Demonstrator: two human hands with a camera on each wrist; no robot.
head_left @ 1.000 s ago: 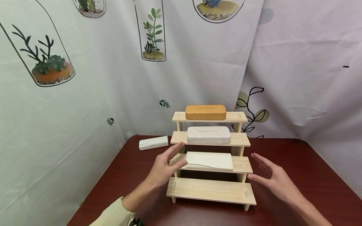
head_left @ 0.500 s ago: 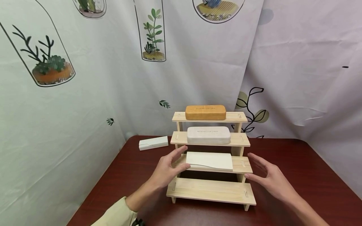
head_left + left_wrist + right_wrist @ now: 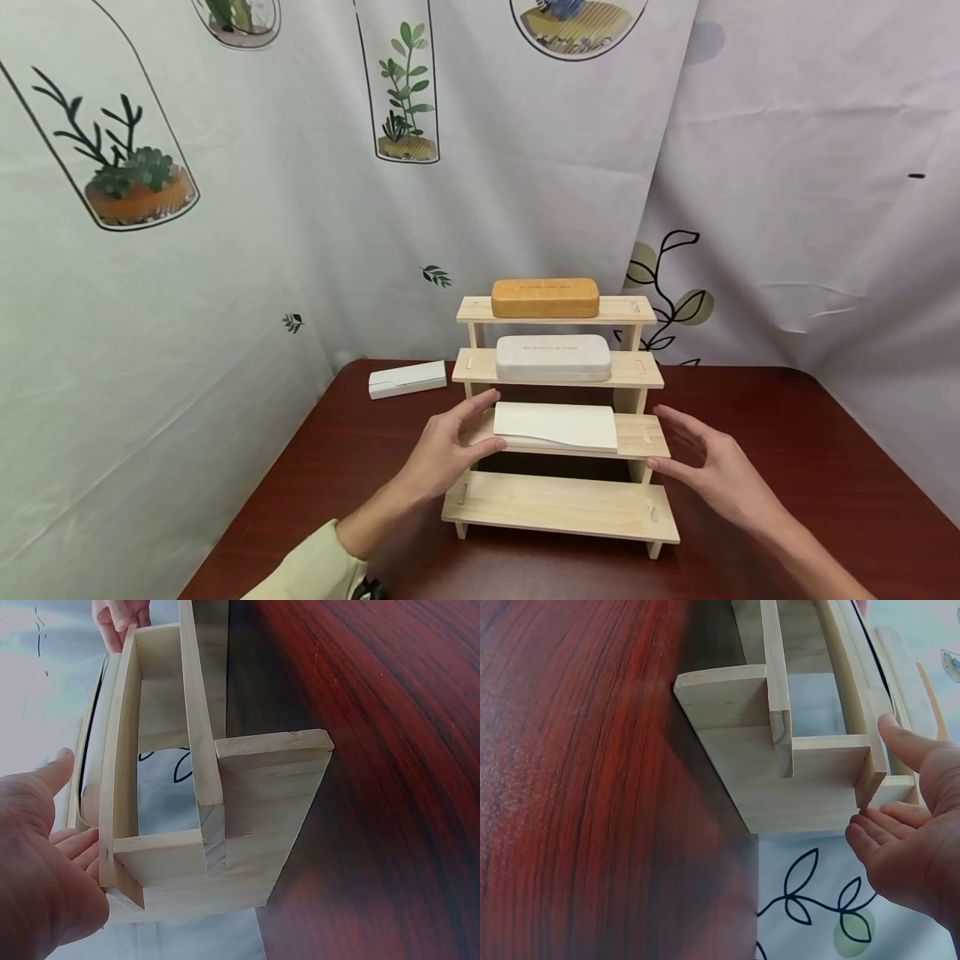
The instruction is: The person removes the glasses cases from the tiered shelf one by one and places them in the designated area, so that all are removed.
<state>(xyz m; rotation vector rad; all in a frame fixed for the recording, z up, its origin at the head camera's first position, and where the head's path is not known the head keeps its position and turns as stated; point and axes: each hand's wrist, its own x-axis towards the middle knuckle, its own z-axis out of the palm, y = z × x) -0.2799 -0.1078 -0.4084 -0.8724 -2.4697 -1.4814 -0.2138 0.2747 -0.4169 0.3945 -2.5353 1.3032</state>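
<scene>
A four-tier wooden display stand (image 3: 558, 504) stands on the table. On its second tier from the bottom lies a flat white case (image 3: 555, 425) with a wavy flap edge. My left hand (image 3: 442, 450) is at that tier's left end, thumb and fingers spread by the case's left end; whether they touch it I cannot tell. At the tier's right end is my right hand (image 3: 723, 479), its thumb apart from its fingers, holding nothing. In the right wrist view the fingertips (image 3: 870, 825) are close to the shelf's end.
A white glasses case (image 3: 553, 358) sits on the third tier and an orange-brown one (image 3: 545, 298) on the top tier. Left of the stand, a slim white box (image 3: 407, 380) lies on the dark red table (image 3: 315, 467). Behind hangs a printed curtain (image 3: 525, 208).
My left hand has moved right and slightly down, to the left end of the white case. The right hand has shifted a little left toward the shelf. The cases stay where they were.
</scene>
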